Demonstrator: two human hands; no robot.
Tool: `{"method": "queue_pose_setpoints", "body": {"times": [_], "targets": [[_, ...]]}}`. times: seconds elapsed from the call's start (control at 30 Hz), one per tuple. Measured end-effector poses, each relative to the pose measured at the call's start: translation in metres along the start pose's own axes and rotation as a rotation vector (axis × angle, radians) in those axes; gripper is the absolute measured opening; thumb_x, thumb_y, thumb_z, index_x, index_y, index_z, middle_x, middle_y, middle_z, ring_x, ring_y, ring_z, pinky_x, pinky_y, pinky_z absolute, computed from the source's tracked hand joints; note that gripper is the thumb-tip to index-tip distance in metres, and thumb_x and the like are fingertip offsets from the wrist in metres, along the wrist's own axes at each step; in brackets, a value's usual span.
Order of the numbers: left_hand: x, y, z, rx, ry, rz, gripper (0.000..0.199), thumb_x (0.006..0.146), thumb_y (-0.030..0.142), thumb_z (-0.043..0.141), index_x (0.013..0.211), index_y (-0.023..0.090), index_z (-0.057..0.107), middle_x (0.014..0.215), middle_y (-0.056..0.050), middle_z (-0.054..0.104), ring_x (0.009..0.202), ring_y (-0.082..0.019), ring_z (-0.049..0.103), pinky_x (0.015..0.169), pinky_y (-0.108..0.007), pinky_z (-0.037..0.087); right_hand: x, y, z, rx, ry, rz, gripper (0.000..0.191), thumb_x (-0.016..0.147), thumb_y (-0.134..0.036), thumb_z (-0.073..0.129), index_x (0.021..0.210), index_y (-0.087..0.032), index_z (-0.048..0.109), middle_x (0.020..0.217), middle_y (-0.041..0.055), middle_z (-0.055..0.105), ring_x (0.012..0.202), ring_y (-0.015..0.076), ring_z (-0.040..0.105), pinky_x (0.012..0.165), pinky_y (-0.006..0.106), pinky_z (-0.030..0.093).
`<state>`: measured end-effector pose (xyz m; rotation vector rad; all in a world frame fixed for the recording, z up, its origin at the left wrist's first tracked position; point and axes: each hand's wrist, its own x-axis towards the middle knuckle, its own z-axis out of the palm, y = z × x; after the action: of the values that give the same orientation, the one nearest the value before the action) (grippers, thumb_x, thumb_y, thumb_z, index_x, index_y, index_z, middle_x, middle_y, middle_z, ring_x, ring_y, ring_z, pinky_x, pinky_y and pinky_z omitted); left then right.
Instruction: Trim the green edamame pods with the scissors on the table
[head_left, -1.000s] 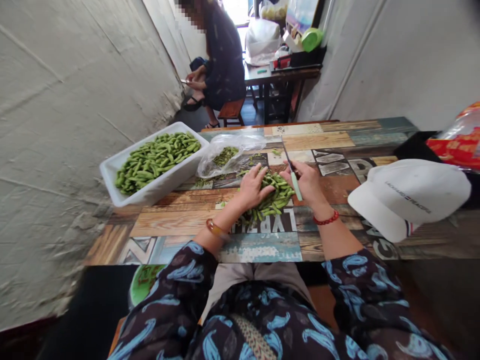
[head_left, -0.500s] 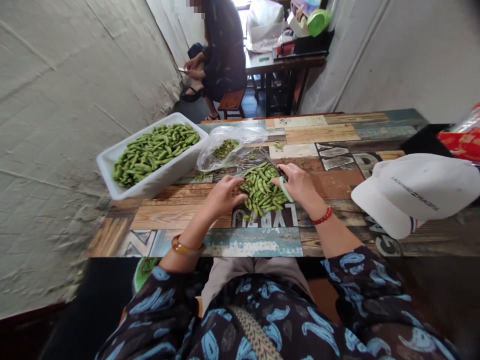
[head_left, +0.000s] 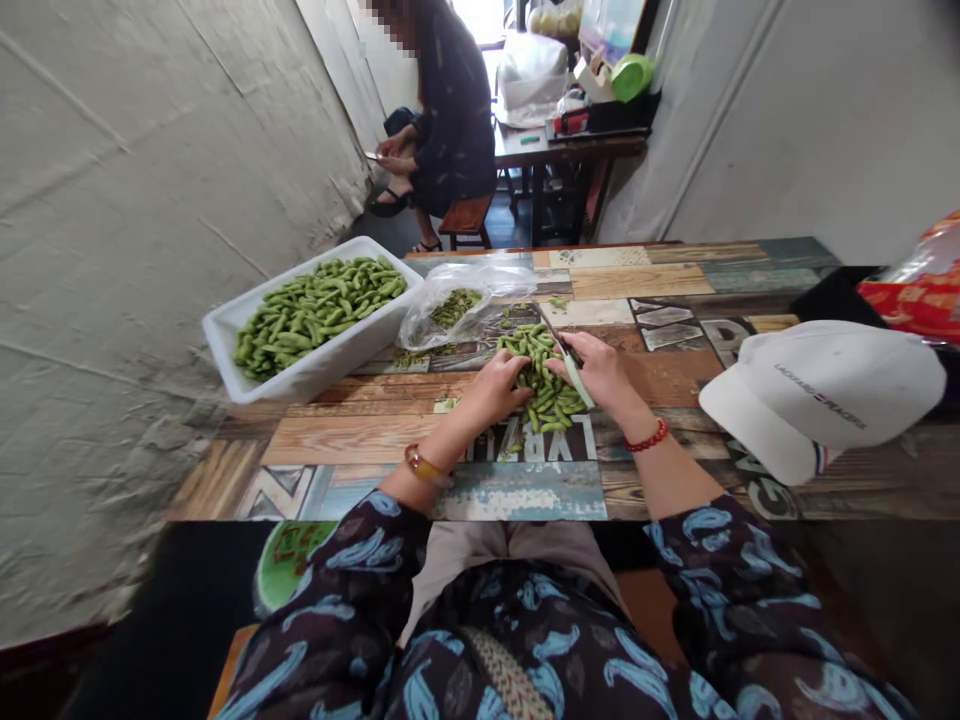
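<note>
A pile of green bean pods [head_left: 553,395] lies on the patterned wooden table [head_left: 322,440] between my hands. My left hand [head_left: 496,388] rests against the left side of the pile, its fingers partly curled; whether a pod is in them is too small to tell. On the pile's right side, my right hand [head_left: 596,368] is wrapped round a pair of scissors [head_left: 574,372] with pale green handles, blades pointing away from me. Beyond the pile, a clear plastic bag [head_left: 484,290] holds small green trimmings [head_left: 454,307].
A white tub [head_left: 337,352] full of pods stands at the left by the wall. A white cap [head_left: 825,390] and a red package [head_left: 911,300] are on the right. Beyond the table, a person [head_left: 454,110] sits on a stool [head_left: 466,214].
My left hand has moved right, onto the pile's left edge. The pods are pushed a little to the right, and the scissors show more clearly in my right hand.
</note>
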<state>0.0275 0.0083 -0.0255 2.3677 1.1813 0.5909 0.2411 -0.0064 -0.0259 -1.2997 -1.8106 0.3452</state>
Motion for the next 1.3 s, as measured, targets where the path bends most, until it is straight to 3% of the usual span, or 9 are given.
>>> {"method": "queue_pose_setpoints", "body": {"times": [0.2, 0.37, 0.5, 0.6, 0.7, 0.8, 1.0, 1.13, 1.3], "targets": [[0.019, -0.004, -0.016, -0.457, 0.112, -0.193, 0.020, 0.083, 0.018, 0.059, 0.097, 0.012, 0.070, 0.070, -0.002, 0.063, 0.059, -0.012, 0.056, 0.060, -0.025, 0.048, 0.004, 0.005, -0.012, 0.099, 0.084, 0.122, 0.038, 0.085, -0.047, 0.065, 0.107, -0.018, 0.072, 0.092, 0.0075, 0.072, 0.083, 0.0226, 0.067, 0.077, 0.035, 0.055], [0.032, -0.007, -0.007, -0.755, 0.089, -0.265, 0.020, 0.085, 0.019, 0.055, 0.096, 0.012, 0.069, 0.074, -0.003, 0.066, 0.053, -0.010, 0.056, 0.053, -0.023, 0.048, 0.004, 0.007, -0.013, 0.109, 0.104, 0.151, 0.036, 0.085, -0.044, 0.065, 0.108, -0.018, 0.072, 0.091, 0.0066, 0.072, 0.081, 0.0213, 0.066, 0.073, 0.033, 0.054], [0.035, -0.005, 0.005, -0.382, 0.212, -0.025, 0.026, 0.083, 0.012, 0.055, 0.100, 0.016, 0.074, 0.091, -0.008, 0.069, 0.084, -0.018, 0.065, 0.080, -0.033, 0.054, 0.005, 0.001, -0.015, 0.078, 0.096, 0.121, 0.037, 0.085, -0.046, 0.065, 0.107, -0.018, 0.072, 0.091, 0.0074, 0.072, 0.081, 0.0219, 0.066, 0.074, 0.034, 0.055], [0.034, 0.000, 0.007, -0.047, 0.125, 0.207, 0.042, 0.079, 0.005, 0.052, 0.113, 0.020, 0.073, 0.123, -0.010, 0.066, 0.115, -0.025, 0.057, 0.103, -0.044, 0.044, 0.005, -0.006, -0.017, 0.064, 0.080, 0.111, 0.039, 0.085, -0.050, 0.065, 0.109, -0.019, 0.072, 0.093, 0.0080, 0.072, 0.082, 0.0221, 0.067, 0.075, 0.035, 0.056], [0.031, 0.006, 0.006, 0.108, 0.012, 0.280, 0.044, 0.083, 0.005, 0.049, 0.117, 0.023, 0.071, 0.129, -0.009, 0.065, 0.119, -0.026, 0.054, 0.105, -0.047, 0.041, 0.005, -0.011, -0.018, 0.061, 0.061, 0.104, 0.042, 0.085, -0.052, 0.065, 0.112, -0.020, 0.071, 0.096, 0.0084, 0.073, 0.083, 0.0225, 0.067, 0.077, 0.036, 0.057], [0.027, 0.009, 0.003, 0.102, 0.003, 0.250, 0.028, 0.088, 0.015, 0.052, 0.103, 0.021, 0.075, 0.113, -0.011, 0.070, 0.110, -0.026, 0.057, 0.100, -0.047, 0.043, 0.005, -0.012, -0.018, 0.059, 0.062, 0.100, 0.044, 0.084, -0.053, 0.066, 0.112, -0.020, 0.071, 0.095, 0.0087, 0.073, 0.083, 0.0231, 0.068, 0.078, 0.037, 0.057], [0.014, 0.011, -0.017, -0.575, 0.177, -0.071, 0.020, 0.085, 0.033, 0.064, 0.084, 0.015, 0.071, 0.088, -0.008, 0.071, 0.081, -0.017, 0.061, 0.078, -0.033, 0.048, 0.002, -0.012, -0.019, 0.068, 0.052, 0.082, 0.040, 0.085, -0.047, 0.066, 0.112, -0.019, 0.071, 0.094, 0.0079, 0.072, 0.084, 0.0232, 0.068, 0.078, 0.037, 0.057], [0.006, 0.015, -0.031, -1.104, 0.084, -0.308, 0.035, 0.078, 0.042, 0.073, 0.096, 0.013, 0.069, 0.076, -0.004, 0.069, 0.062, -0.011, 0.057, 0.053, -0.021, 0.040, -0.001, -0.017, -0.019, 0.076, 0.054, 0.055, 0.039, 0.085, -0.044, 0.067, 0.114, -0.018, 0.069, 0.093, 0.0073, 0.072, 0.083, 0.0227, 0.067, 0.079, 0.038, 0.056], [-0.001, 0.014, -0.032, -1.303, 0.080, -0.387, 0.040, 0.068, 0.040, 0.082, 0.094, 0.013, 0.068, 0.075, -0.003, 0.070, 0.062, -0.010, 0.060, 0.052, -0.019, 0.044, -0.003, -0.022, -0.018, 0.050, -0.043, -0.044, 0.046, 0.085, -0.047, 0.069, 0.122, -0.020, 0.065, 0.095, 0.0071, 0.070, 0.082, 0.0219, 0.066, 0.081, 0.038, 0.057]]}}
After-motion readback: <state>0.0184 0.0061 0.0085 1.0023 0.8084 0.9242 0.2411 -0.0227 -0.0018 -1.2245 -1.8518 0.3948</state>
